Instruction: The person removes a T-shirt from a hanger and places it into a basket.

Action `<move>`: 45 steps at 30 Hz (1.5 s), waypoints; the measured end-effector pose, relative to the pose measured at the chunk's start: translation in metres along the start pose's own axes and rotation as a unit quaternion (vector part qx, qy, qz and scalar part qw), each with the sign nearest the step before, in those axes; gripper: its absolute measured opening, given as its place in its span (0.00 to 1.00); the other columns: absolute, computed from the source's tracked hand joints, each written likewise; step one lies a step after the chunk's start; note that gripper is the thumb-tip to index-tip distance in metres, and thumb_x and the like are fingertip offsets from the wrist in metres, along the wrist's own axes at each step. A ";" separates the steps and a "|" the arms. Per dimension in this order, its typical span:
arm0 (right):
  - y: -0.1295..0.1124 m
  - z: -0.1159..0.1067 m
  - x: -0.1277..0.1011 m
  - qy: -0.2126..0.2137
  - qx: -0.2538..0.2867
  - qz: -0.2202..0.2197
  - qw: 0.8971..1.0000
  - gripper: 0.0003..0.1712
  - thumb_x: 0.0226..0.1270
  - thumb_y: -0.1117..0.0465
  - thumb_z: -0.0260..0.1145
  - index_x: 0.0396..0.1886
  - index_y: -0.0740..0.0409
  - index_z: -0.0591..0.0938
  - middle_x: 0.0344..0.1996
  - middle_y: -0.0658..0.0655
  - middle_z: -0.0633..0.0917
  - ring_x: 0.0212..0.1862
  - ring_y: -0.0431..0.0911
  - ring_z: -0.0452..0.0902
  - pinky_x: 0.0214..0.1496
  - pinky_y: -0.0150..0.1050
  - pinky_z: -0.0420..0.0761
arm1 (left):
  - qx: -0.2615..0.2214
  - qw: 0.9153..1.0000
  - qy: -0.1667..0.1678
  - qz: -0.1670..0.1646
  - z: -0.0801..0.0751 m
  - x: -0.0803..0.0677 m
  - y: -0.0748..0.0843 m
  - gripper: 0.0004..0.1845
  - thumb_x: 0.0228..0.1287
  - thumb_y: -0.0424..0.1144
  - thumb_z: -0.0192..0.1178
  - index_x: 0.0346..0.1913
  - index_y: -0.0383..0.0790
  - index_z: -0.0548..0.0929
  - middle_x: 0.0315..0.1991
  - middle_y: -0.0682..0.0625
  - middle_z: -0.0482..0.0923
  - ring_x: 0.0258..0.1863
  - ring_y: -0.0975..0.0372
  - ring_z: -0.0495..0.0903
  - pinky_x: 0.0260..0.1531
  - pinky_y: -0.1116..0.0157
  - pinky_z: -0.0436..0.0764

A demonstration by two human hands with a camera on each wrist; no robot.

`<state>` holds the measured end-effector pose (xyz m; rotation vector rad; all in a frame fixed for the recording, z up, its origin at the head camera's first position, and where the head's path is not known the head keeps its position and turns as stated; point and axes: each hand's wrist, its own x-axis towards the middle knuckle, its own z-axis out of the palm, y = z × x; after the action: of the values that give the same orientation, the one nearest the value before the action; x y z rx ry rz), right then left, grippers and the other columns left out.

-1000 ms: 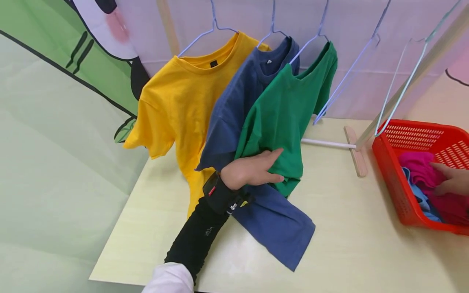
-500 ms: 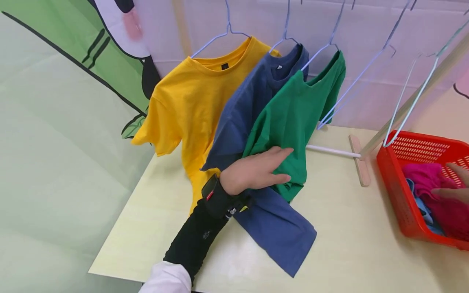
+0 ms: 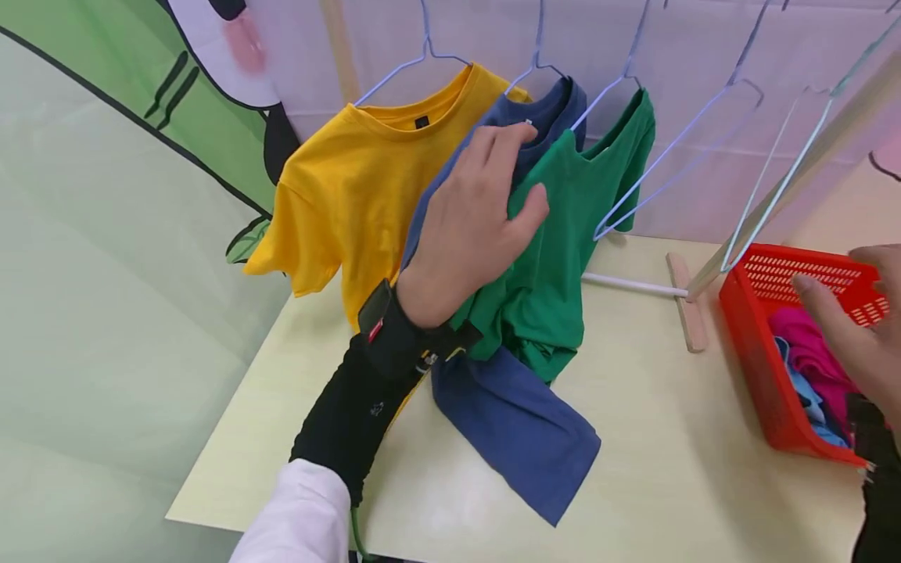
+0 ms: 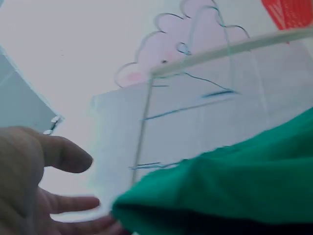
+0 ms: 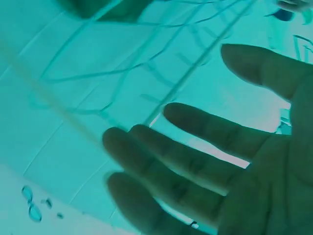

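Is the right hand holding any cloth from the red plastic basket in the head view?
No, the right hand hovers open above the red plastic basket, its fingers straight and holding nothing.

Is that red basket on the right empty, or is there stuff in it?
Not empty. The red basket holds crumpled clothes: a pink garment and something light blue.

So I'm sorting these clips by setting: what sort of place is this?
Probably a staged laundry-hanging setup rather than a home: a small wooden rack with wire hangers stands on a pale table, a red basket holds clothes, and a printed cartoon backdrop hangs behind.
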<state>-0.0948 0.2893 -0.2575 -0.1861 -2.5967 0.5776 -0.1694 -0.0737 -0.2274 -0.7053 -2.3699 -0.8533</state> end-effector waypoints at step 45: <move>-0.140 0.081 0.026 -0.138 0.570 -0.202 0.785 0.20 0.86 0.62 0.57 0.35 0.77 0.79 0.20 0.59 0.80 0.17 0.45 0.67 0.21 0.33 0.68 | 0.108 0.988 0.052 0.100 0.025 -0.114 0.059 0.15 0.77 0.37 0.61 0.29 0.41 0.72 0.19 0.55 0.59 0.12 0.66 0.61 0.16 0.77 0.55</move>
<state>-0.1602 0.1394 -0.2515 0.8725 -1.9368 1.9298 -0.0569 -0.0507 -0.2905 -0.7721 -2.2124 -0.5251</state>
